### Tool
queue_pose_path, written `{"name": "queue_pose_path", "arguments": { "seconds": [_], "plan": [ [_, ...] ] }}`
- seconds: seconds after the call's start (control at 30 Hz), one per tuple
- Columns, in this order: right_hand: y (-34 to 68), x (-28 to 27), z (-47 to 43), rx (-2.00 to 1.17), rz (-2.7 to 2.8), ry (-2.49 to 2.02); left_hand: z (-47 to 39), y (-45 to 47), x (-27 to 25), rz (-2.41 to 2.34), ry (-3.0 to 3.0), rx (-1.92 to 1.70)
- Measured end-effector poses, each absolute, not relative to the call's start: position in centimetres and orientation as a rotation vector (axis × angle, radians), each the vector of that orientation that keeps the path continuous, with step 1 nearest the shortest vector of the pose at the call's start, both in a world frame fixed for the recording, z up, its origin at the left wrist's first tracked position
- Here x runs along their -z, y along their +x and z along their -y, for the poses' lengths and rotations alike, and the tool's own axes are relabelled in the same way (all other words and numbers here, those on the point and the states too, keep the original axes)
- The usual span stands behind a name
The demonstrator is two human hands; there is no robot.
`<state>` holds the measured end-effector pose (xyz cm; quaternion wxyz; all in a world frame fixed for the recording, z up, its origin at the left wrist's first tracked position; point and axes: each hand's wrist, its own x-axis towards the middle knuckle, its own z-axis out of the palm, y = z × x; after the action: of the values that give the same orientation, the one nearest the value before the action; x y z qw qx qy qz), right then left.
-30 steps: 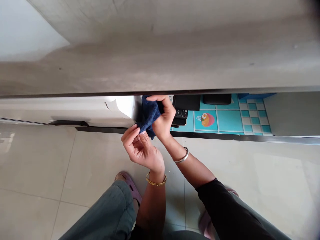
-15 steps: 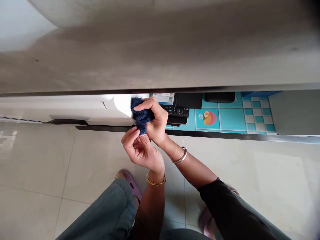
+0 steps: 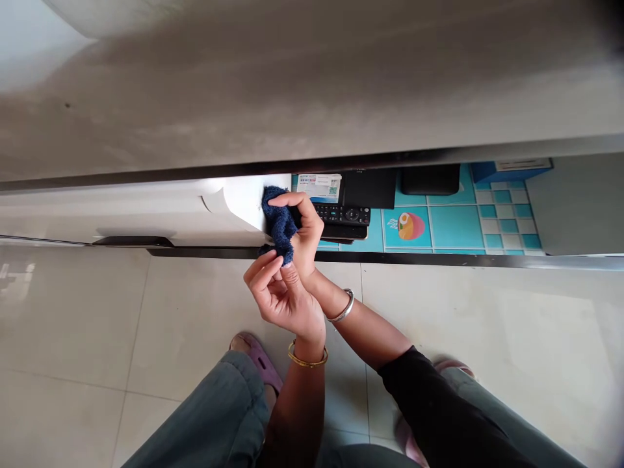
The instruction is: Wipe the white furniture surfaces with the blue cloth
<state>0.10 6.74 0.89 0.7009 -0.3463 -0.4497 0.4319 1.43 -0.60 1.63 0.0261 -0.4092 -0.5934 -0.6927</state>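
Observation:
A dark blue fuzzy cloth [image 3: 281, 224] is bunched between my two hands at the front edge of a narrow opening. My left hand [image 3: 287, 296], with a gold bangle at the wrist, pinches the cloth's lower end between thumb and fingertips. Just above it, my right hand [image 3: 306, 234], wearing a silver bangle, grips the upper part, its index finger lying over the top. Folds of the cloth and the right hand's inner fingers are partly hidden. Close to the right hand lie a black remote control [image 3: 348, 214] and a box with a printed label [image 3: 319, 187].
The opening is lined with turquoise tile-pattern sheet [image 3: 455, 227]. In it are a black box [image 3: 370, 188], a black case [image 3: 431, 180] and a blue box [image 3: 511, 169]. A pale surface [image 3: 312, 84] overhangs it. A white panel [image 3: 185, 205] with a black handle [image 3: 132, 240] is at left.
Both hands and the cloth have shifted slightly to the right in view, still holding it. The view has tilted a little, showing more of the blue box at the back right.

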Motion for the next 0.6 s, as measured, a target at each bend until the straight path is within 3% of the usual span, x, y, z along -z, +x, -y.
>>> {"name": "queue_pose_path", "arguments": {
  "seconds": [0.6],
  "plan": [
    [-0.1, -1.8, -7.1, -0.859, 1.028, -0.744, 1.0, 1.2, -1.8, 1.859, -1.248, 2.126]
  ]
}}
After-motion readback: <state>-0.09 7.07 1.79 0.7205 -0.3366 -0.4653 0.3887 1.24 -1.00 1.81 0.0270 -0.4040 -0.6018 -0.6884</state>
